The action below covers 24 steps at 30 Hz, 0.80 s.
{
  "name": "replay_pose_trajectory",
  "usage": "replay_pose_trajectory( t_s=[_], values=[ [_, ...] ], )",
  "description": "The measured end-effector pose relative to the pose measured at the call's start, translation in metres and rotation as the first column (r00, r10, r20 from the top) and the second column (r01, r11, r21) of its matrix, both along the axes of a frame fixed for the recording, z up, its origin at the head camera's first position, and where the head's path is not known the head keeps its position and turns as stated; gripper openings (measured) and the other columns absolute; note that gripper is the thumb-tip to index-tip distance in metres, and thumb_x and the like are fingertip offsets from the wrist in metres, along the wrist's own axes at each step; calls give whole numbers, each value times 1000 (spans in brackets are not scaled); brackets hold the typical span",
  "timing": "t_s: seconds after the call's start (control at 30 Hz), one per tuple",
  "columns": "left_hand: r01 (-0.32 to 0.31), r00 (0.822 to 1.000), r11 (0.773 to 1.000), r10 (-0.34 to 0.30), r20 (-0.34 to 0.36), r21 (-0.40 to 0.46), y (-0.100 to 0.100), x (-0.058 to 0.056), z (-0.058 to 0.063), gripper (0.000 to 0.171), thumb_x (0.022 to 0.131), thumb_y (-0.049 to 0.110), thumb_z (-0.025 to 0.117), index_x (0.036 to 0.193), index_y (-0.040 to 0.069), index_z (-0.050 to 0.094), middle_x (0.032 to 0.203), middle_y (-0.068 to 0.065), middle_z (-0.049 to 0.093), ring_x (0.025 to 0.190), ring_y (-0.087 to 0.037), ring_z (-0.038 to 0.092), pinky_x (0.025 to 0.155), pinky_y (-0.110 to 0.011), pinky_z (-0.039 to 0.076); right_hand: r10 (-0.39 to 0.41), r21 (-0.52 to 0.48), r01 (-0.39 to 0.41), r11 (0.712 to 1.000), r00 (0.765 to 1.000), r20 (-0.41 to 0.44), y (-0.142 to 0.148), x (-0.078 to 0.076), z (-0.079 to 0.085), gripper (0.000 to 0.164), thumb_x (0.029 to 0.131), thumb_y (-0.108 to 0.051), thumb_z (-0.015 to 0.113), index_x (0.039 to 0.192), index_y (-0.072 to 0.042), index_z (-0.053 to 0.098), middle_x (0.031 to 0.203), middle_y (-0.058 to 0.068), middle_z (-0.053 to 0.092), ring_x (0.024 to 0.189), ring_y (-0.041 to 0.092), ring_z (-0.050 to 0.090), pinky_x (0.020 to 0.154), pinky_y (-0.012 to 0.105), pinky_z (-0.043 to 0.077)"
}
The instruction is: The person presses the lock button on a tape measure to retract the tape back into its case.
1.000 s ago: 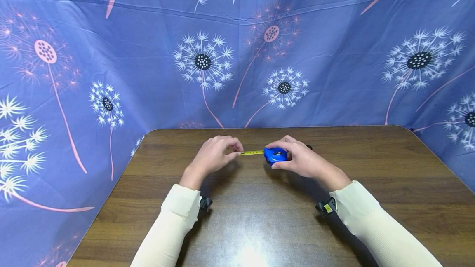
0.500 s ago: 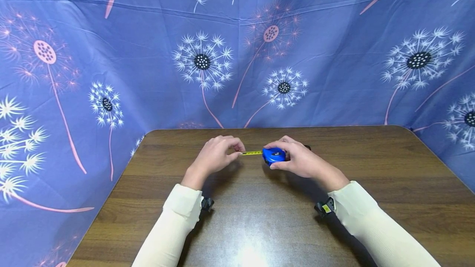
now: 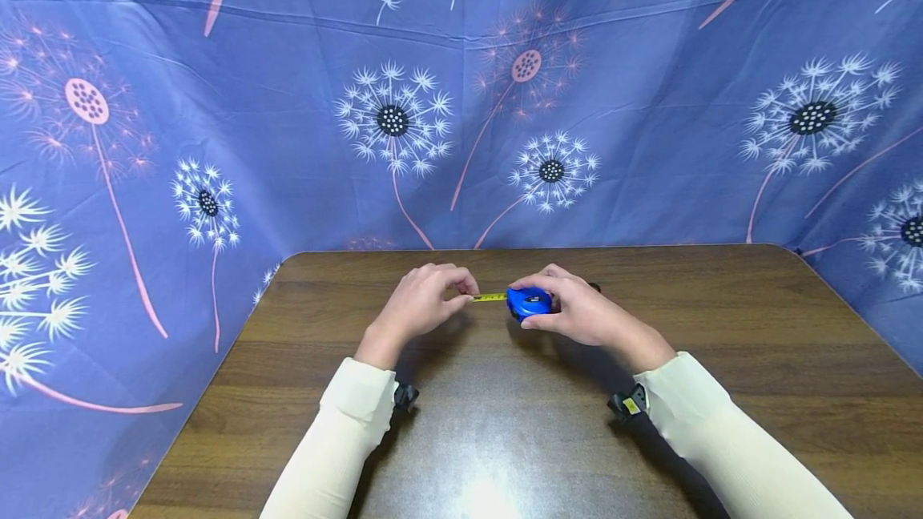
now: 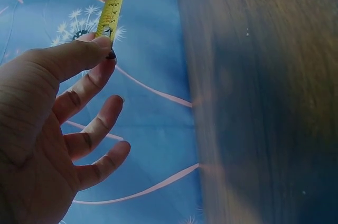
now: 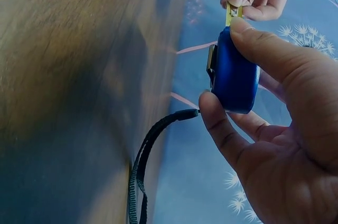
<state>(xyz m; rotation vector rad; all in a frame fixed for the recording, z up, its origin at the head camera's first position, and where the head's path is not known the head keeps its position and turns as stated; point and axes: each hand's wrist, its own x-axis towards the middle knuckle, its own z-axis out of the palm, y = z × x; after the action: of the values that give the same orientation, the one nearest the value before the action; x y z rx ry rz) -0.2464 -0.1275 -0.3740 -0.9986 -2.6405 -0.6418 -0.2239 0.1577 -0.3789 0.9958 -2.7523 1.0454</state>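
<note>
A blue tape measure (image 3: 529, 303) is held above the table by my right hand (image 3: 580, 308), whose fingers and thumb grip its case. A short stretch of yellow tape blade (image 3: 490, 297) runs out of it to the left. My left hand (image 3: 421, 304) pinches the blade's end between thumb and index finger; the other fingers are spread and loosely bent in the left wrist view. A metal clip (image 5: 211, 60) shows on the side of the case in the right wrist view. From the case hangs a black wrist strap (image 5: 140, 166).
Under both hands lies a brown wooden table (image 3: 461, 391), with a bright glare near its front. A blue cloth (image 3: 303, 102) with dandelion prints hangs behind the table and along its sides. Each wrist wears a small black camera (image 3: 627, 404).
The tape measure and my right hand have moved slightly left, while my left hand has shifted slightly right. The visible stretch of blade is a little shorter.
</note>
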Motion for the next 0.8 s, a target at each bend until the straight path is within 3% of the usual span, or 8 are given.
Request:
replay_pose_trajectory(
  t_s=[0.8],
  values=[
    [23, 999, 1000, -23, 23, -1, 9, -1, 2, 9, 94, 18, 77, 99, 25, 74, 96, 12, 71, 95, -20, 70, 84, -39, 52, 6, -6, -6, 1000, 1000, 3, -10, 1, 4, 52, 88, -24, 85, 136, -18, 66, 116, 7, 58, 94, 21, 58, 78, 36, 52]
  ],
)
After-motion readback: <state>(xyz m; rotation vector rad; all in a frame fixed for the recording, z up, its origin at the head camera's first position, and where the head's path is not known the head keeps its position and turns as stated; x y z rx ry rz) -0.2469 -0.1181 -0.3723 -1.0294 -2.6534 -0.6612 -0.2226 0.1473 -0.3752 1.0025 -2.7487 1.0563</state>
